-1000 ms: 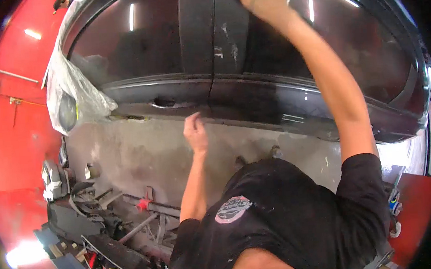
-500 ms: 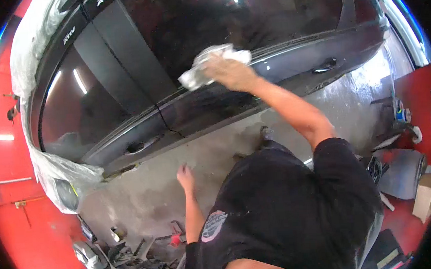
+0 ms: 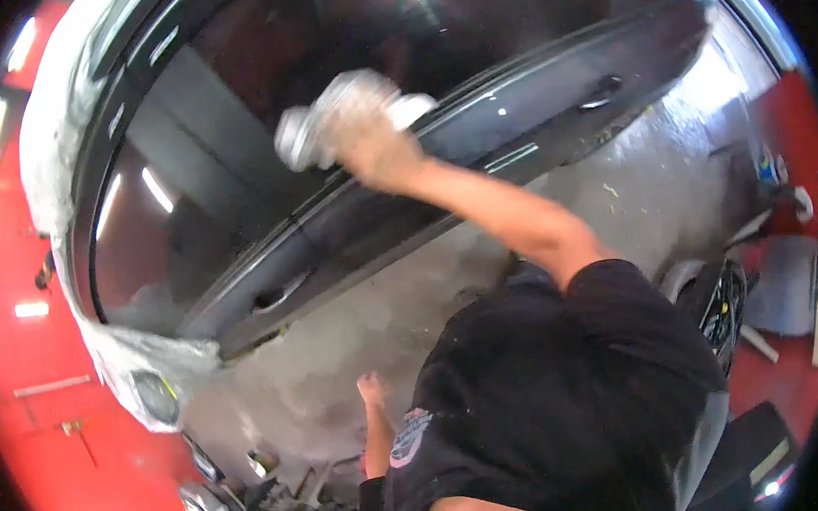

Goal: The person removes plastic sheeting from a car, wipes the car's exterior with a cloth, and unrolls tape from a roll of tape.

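A dark car (image 3: 369, 216) takes up most of the space before me, its flank slanting across above the floor (image 3: 332, 373). Clear plastic (image 3: 70, 154) drapes its left end and wraps the mirror (image 3: 160, 400). The white cloth (image 3: 352, 95) is bunched at the bottom of the window, the right hand (image 3: 379, 152) holding it, fingers blurred but closed over it. The left hand (image 3: 372, 387) hangs low, fingers curled; I can't tell how tightly, or around what. A small cup (image 3: 262, 463) sits on the floor, contents unclear.
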A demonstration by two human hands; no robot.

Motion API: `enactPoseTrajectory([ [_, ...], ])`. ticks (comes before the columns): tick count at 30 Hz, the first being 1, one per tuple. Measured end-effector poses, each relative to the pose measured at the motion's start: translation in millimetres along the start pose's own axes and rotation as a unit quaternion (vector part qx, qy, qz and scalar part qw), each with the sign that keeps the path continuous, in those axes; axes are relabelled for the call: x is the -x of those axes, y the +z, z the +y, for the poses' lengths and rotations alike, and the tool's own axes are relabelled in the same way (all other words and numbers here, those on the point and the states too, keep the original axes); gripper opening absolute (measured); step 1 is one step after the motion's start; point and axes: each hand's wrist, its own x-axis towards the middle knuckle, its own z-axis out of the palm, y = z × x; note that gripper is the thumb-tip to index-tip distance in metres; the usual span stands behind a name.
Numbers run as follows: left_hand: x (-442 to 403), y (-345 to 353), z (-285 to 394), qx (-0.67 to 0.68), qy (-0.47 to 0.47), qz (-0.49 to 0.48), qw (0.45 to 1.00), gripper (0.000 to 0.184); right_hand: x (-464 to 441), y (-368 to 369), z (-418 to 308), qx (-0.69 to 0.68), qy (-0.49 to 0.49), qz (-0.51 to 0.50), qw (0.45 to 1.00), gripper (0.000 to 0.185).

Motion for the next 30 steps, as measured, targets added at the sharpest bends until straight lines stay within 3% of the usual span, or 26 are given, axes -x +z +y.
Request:
enactPoseTrajectory([
  [1, -13, 16, 47, 0.039, -0.012, -0.002, 0.999, 0.025, -7, -13, -25, -0.037, -0.031, -0.085, 0.995, 0.051],
  [2, -17, 26, 90, 0.066, 0.028, -0.015, 0.997, 0.026, 25, 15, -20, -0.035, -0.102, 0.01, 0.994, 0.052],
  [4, -8, 40, 156, 0.127, 0.099, -0.034, 0.986, 0.028, 31, -3, 7, -0.046, -0.101, -0.035, 0.993, 0.053],
  [6, -13, 36, 152, 0.046, 0.114, -0.054, 0.991, 0.03, 47, -37, 67, 0.047, 0.022, -0.08, 0.995, 0.058],
  [8, -28, 27, 108, -0.014, 0.121, -0.048, 0.991, 0.031, 72, -89, 136, 0.182, 0.179, -0.123, 0.959, 0.06],
  [9, -32, 22, 78, -0.036, 0.118, -0.034, 0.992, 0.031, 97, -102, 182, 0.174, 0.182, -0.002, 0.968, 0.061],
  [10, -24, 20, 61, -0.052, 0.094, -0.036, 0.994, 0.031, 115, -119, 214, 0.069, 0.263, 0.194, 0.943, 0.055],
  [12, -4, 27, 45, -0.059, 0.028, -0.062, 0.996, 0.031, 160, -155, 287, 0.256, 0.206, 0.0, 0.945, 0.05],
  [14, 13, 45, 52, -0.059, -0.008, -0.1, 0.993, 0.032, 166, -170, 328, 0.281, 0.235, 0.051, 0.929, 0.047],
  [15, 20, 56, 64, -0.058, -0.016, -0.119, 0.991, 0.033, 160, -171, 342, 0.265, 0.314, 0.083, 0.908, 0.049],
  [16, 23, 66, 78, -0.056, -0.02, -0.134, 0.989, 0.034, 152, -167, 351, 0.221, 0.33, 0.151, 0.905, 0.048],
  [18, 40, 83, 125, -0.052, -0.019, -0.163, 0.985, 0.036, 126, -123, 319, 0.147, 0.462, 0.191, 0.853, 0.047],
  [20, 42, 98, 158, -0.049, -0.005, -0.18, 0.982, 0.038, 119, -71, 257, 0.102, 0.474, 0.138, 0.864, 0.049],
  [21, 42, 104, 168, -0.046, 0.002, -0.186, 0.981, 0.039, 131, -66, 237, 0.121, 0.415, 0.109, 0.895, 0.047],
  [23, 49, 121, 203, -0.039, 0.026, -0.186, 0.981, 0.042, 140, -94, 239, 0.013, 0.372, 0.116, 0.921, 0.043],
  [25, 53, 124, 235, -0.021, 0.049, -0.171, 0.984, 0.044, 133, -146, 276, -0.055, 0.359, 0.197, 0.911, 0.034],
  [26, 54, 128, 251, -0.009, 0.055, -0.157, 0.986, 0.046, 128, -163, 315, 0.007, 0.339, 0.239, 0.91, 0.029],
  [28, 49, 139, 264, 0.012, 0.065, -0.137, 0.988, 0.047, 128, -183, 377, 0.222, 0.359, 0.139, 0.896, 0.029],
  [30, 39, 149, 276, 0.018, 0.075, -0.127, 0.989, 0.048, 82, -205, 382, 0.347, 0.281, 0.229, 0.865, 0.032],
])
